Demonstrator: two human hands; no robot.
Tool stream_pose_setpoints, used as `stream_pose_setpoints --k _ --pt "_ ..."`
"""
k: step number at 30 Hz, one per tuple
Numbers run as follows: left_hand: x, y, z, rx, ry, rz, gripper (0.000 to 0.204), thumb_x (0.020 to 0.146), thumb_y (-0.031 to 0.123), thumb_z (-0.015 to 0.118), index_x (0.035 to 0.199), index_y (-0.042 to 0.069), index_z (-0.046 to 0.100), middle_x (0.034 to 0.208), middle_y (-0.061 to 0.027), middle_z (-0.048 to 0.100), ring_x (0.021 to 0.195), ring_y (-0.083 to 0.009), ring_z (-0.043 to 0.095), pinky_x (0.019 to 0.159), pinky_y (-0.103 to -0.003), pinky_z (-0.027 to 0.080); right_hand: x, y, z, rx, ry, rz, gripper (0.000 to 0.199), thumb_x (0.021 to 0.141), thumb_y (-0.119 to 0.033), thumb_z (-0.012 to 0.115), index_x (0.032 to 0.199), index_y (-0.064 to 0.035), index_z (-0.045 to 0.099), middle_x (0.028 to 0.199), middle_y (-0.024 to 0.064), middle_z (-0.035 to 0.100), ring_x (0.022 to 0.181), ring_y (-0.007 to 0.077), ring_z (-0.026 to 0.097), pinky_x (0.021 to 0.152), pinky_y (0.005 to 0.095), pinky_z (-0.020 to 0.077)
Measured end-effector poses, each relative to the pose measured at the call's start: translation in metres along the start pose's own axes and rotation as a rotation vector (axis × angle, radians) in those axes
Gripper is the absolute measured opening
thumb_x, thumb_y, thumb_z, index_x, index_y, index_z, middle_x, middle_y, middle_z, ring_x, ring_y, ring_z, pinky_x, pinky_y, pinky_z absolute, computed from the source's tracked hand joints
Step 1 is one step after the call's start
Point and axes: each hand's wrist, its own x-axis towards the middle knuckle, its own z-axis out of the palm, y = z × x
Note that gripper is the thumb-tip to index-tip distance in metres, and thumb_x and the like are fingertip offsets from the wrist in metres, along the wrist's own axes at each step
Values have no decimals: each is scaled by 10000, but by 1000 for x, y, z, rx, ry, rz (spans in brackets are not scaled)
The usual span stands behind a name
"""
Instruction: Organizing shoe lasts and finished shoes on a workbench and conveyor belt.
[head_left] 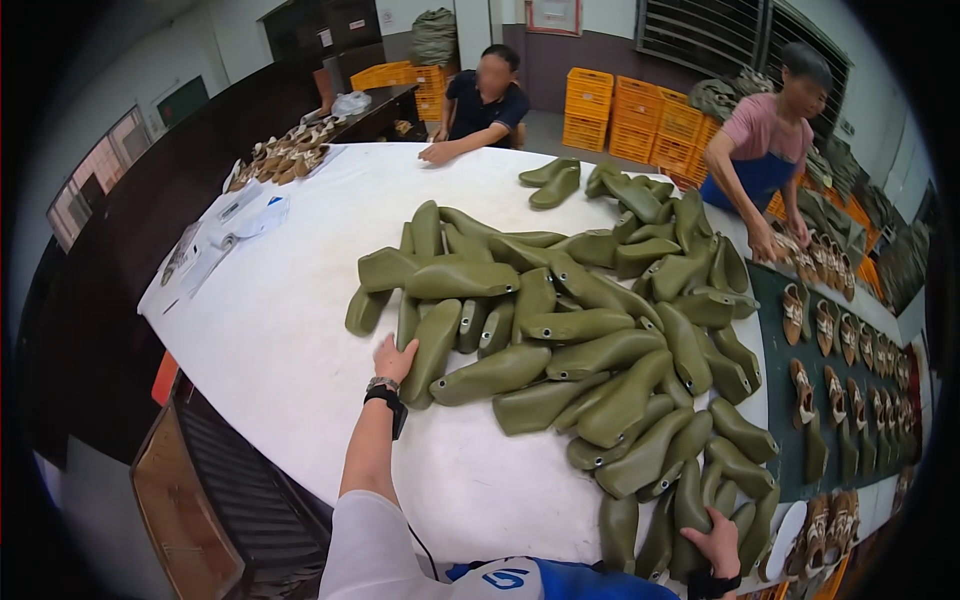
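Many green shoe lasts (575, 325) lie heaped on the white-covered table (290, 270) before me. At the heap's left edge, my left hand (396, 360) is closed round the near end of a narrow last (407, 318), thumb and fingers on either side. A larger last (433, 345) lies right against its thumb. Low on the right, my right hand (715, 545) grips a green last (690, 510) among several others lying side by side. Part of its fingers is hidden against the lasts.
A person in dark clothes (485, 105) leans on the far edge. Another in a blue apron (745, 160) handles brown shoes at the right. Shoes stand in rows on a dark green board (790, 440). Orange crates (588, 105) are stacked behind; papers (240, 220) and shoes (285, 155) lie left.
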Motion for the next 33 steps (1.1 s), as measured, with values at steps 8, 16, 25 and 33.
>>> stream_pose_setpoints --k 8,16,25,33 --pt "6 -75 33 -197 -132 -304 686 735 476 634 1165 -49 533 1038 -230 614 967 -334 596 848 -364 462 1 -9 -5 26 -63 5 660 566 -330 794 1069 49 596 882 271 628 856 373 626 778 395 495" --pt "3 -66 6 -453 -479 -386 535 765 387 626 1076 -48 593 919 -186 656 831 -271 645 760 -347 495 2 -11 -6 -23 -25 8 675 574 -385 792 1072 27 597 826 266 629 819 386 624 745 414 497" --pt "59 -49 -7 -4 -593 -176 916 635 613 650 1194 -94 490 1259 -266 474 1091 -353 535 915 -376 436 4 -20 -4 14 -38 20 670 574 -344 801 1082 35 586 855 263 633 843 384 624 765 402 496" --pt "32 -85 -33 -529 -756 -393 547 688 231 749 1088 -89 556 984 -179 640 850 -231 640 756 -352 518 2 -16 7 -100 -70 27 660 599 -307 781 1112 42 557 964 264 607 918 390 588 814 410 471"
